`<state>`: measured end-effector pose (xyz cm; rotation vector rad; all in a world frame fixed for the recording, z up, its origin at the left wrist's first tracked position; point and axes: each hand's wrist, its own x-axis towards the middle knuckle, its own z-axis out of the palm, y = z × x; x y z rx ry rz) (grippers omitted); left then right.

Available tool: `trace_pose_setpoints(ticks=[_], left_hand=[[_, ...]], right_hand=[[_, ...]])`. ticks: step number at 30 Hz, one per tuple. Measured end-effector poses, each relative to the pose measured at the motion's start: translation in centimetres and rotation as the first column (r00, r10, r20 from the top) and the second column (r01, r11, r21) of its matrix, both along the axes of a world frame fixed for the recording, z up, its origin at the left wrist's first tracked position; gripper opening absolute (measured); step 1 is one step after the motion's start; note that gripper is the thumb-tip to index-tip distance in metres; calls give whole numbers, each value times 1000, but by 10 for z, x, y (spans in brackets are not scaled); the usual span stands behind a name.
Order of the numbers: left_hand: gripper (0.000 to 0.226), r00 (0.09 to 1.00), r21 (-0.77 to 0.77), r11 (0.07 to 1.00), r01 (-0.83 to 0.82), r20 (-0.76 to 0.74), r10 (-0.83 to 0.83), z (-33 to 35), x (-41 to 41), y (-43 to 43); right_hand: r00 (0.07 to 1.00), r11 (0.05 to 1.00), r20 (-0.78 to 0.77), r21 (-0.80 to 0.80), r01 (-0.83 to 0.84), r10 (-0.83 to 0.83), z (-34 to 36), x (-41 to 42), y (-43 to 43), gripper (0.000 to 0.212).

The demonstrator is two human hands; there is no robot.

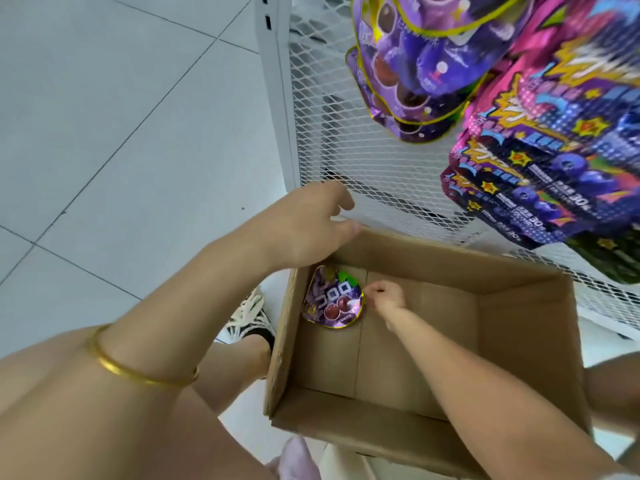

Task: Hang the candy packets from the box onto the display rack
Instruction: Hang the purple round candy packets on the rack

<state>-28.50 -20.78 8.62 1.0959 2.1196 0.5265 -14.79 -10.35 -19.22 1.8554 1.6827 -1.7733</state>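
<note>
Cardboard box (pixel 519 296) sat on the floor at the foot of the white mesh display rack (pixel 363 140). One purple candy packet (pixel 334 297) lay flat on the box bottom, in the far-left corner, against the left wall; it looked like the last one in there.

Right hand (pixel 386 294) was down inside the box, just beside the packet's right edge, fingers curled in a pinch at that edge. Touching or a hair apart: could not tell. No firm grip visible.

Left hand (pixel 311 223) rested on the box's far-left top corner, fingers loosely bent over the rim, holding nothing else; gold bangle (pixel 138 372) on that forearm.

Packet lay left of the right hand, its rounded end toward the near side of the box. Right hand was clearly nearer. Judged: the pick was just starting.

Purple packets (pixel 415 64) and pink-and-blue packets (pixel 554 150) already hung above the box's far wall.
</note>
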Motion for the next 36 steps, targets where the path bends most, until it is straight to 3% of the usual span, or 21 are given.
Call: trace_pose_setpoints(ticks=[5, 8, 10, 15, 19, 25, 31, 33, 36], left_hand=[[39, 1000, -13, 1000, 8, -3, -8, 5, 12, 5], [38, 1000, -25, 1000, -3, 8, 4, 1, 12, 0], [37, 1000, -43, 999, -12, 13, 12, -5, 8, -7], [32, 999, -95, 995, -37, -8, 36, -13, -5, -19], [32, 999, -125, 991, -41, -2, 42, -19, -7, -15], [31, 999, -141, 989, -34, -39, 29, -21, -4, -8], [45, 985, -181, 976, -124, -140, 99, -25, -4, -2], [38, 988, -131, 980, -151, -48, 146, -19, 1, -2], [31, 943, 76, 963, -259, 234, 235, 0, 13, -7]], right_hand=[[996, 989, -7, -117, -92, 92, 15, 16, 2, 12], [989, 988, 27, -55, -145, 146, 5, 12, 0, 64], [983, 984, 65, -54, -168, 171, -3, 7, -6, 77], [985, 995, 158, -85, -53, 66, -18, -13, -22, 56], [993, 995, 115, -99, 24, -13, -28, -18, -25, 58], [990, 989, -140, -144, -33, 13, 15, 0, -6, 23], [839, 982, -535, -85, -168, 97, 120, 33, 28, 13], [773, 982, -626, -62, -179, 101, 158, 38, 30, 16], [704, 982, -696, 1, -190, 137, 208, 46, 28, 24]])
